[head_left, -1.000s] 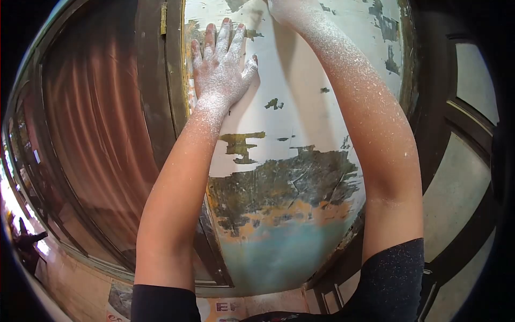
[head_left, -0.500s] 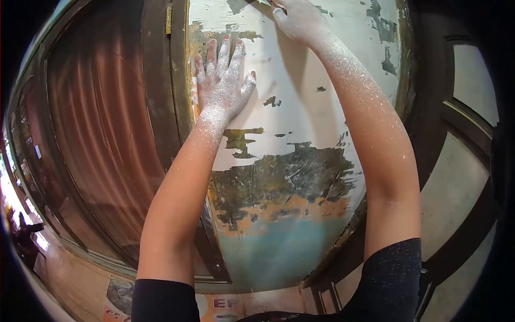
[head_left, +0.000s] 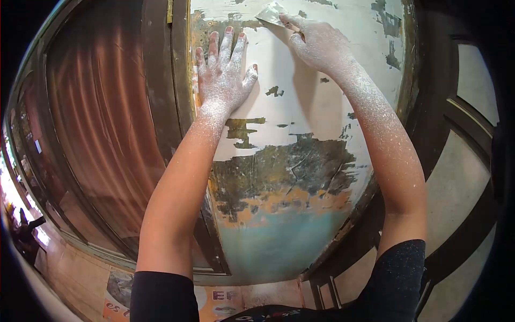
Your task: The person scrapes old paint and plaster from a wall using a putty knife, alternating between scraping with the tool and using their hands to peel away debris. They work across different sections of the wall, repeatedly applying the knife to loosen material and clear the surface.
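Note:
My left hand (head_left: 222, 80), dusted with white powder, lies flat with fingers spread on the left part of a patchy wall panel (head_left: 268, 70). Powder also coats my right hand (head_left: 322, 45), whose fingers are closed around a scraper (head_left: 273, 13). Its thin, pale blade points up and left against the upper wall; the grip is hidden in my fingers. White coating covers much of the panel, while dark bare patches (head_left: 289, 166) show lower down and near the top. Below these run an orange strip and a blue-green painted area (head_left: 279, 247).
To the left stands a dark door frame (head_left: 158, 80) with a reddish-brown curtain (head_left: 99, 107) behind it. Dark framed panels (head_left: 456, 166) rise on the right. A printed sheet (head_left: 115, 300) lies on the tiled floor (head_left: 75, 268).
My right hand has come down with the scraper, so more of the blade shows. My left hand stays flat on the wall. The view has shifted slightly.

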Demonstrator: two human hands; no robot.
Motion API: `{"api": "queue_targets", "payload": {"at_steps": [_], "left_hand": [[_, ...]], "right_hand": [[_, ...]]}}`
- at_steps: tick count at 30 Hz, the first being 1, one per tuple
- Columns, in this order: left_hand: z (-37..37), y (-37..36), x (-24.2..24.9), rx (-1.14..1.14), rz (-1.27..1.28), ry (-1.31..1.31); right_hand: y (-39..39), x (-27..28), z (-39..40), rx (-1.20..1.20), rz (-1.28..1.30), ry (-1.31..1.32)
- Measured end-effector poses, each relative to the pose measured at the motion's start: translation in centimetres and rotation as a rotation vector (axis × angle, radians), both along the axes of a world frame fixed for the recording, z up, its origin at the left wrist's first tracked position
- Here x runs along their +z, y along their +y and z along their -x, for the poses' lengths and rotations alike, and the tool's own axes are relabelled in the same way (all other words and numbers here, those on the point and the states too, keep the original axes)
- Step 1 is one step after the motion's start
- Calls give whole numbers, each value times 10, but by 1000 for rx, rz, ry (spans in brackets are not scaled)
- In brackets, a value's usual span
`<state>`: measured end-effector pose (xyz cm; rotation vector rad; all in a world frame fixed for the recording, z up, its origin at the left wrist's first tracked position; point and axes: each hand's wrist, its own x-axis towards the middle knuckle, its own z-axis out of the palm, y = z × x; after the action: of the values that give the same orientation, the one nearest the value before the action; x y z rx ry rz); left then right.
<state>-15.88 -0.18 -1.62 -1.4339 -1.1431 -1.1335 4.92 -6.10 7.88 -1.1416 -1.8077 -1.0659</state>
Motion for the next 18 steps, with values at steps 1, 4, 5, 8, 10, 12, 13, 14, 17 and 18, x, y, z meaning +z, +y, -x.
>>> {"api": "queue_targets", "payload": {"at_steps": [1,4,5,8,10,12,13,14,17,18], "left_hand": [[0,0,0,-1,0,0],[1,1,0,-7,-21,9],[1,1,0,2,-20,3],[1,-1,0,11,-11,2],[-1,-1,-5,8,-1,8],[0,-2,-10,-6,14,-10],[1,3,-14,0,-21,2],[2,5,-16,1,-24,5],[-2,2,-18,-35,-40,14],[-5,-5,-17,22,16,16]], "right_hand": [[6,0,-4,-1,0,0],[16,-3,-10,53,-64,22],[18,-5,-14,36,-16,30],[27,-37,-27,123,85,51],[16,-90,-35,185,207,157],[17,-152,-46,296,244,203],[21,-180,-51,324,223,216],[15,-197,-54,421,171,198],[8,-201,-55,474,293,394],[6,-192,-52,509,247,465]]}}
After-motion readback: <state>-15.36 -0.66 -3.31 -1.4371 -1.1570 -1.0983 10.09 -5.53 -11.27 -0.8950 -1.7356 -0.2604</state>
